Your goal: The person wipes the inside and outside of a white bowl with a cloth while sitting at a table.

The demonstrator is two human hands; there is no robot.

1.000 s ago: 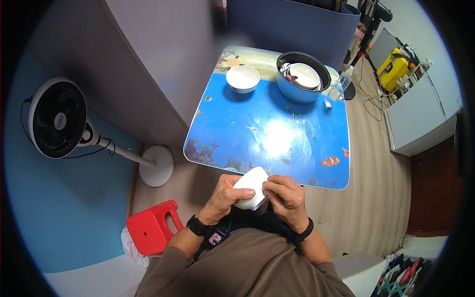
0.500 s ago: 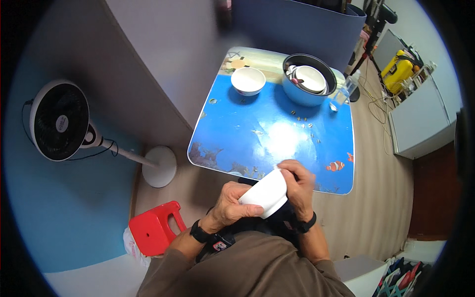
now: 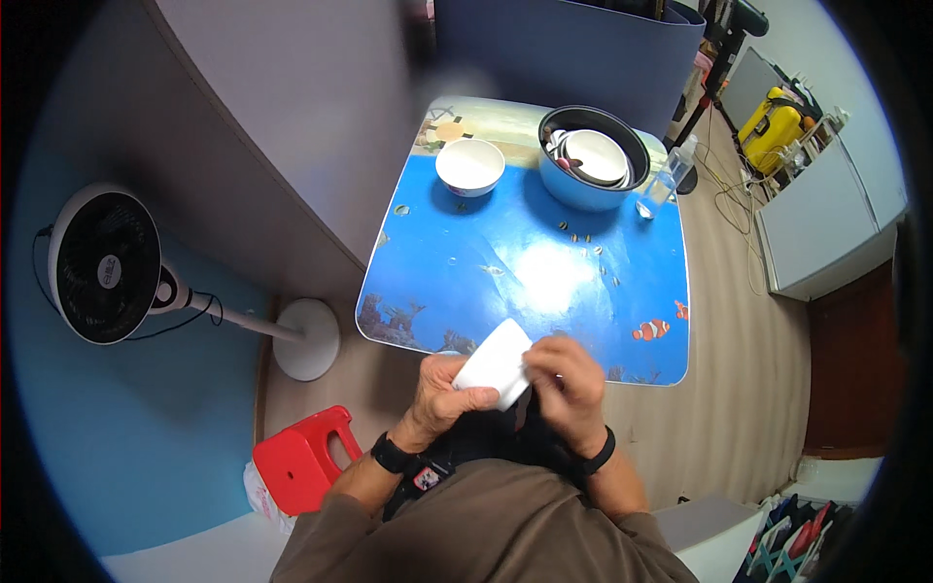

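Over the near edge of the table, my left hand (image 3: 440,398) grips a white bowl (image 3: 496,361) by its side, thumb on the near wall. The bowl is tipped so that its outer wall and foot show; its inside is hidden. At the bowl's right, beside its foot, is my right hand (image 3: 569,387) with its fingers curled in and slightly blurred. Whatever those fingers pinch, if anything, cannot be made out. A second white bowl (image 3: 470,166) stands upright at the table's far left.
On the blue sea-print table (image 3: 457,282) stands a blue pot (image 3: 588,192) holding nested bowls and spoons, with a clear bottle (image 3: 664,185) beside it. A white fan (image 3: 105,264) and a red stool (image 3: 299,462) are at left. Cables (image 3: 736,209) lie on the floor at right.
The bowl has turned and tilted in my left hand, showing more of its foot. My right hand has moved from its upper rim down beside the foot. The whole view has shifted slightly.
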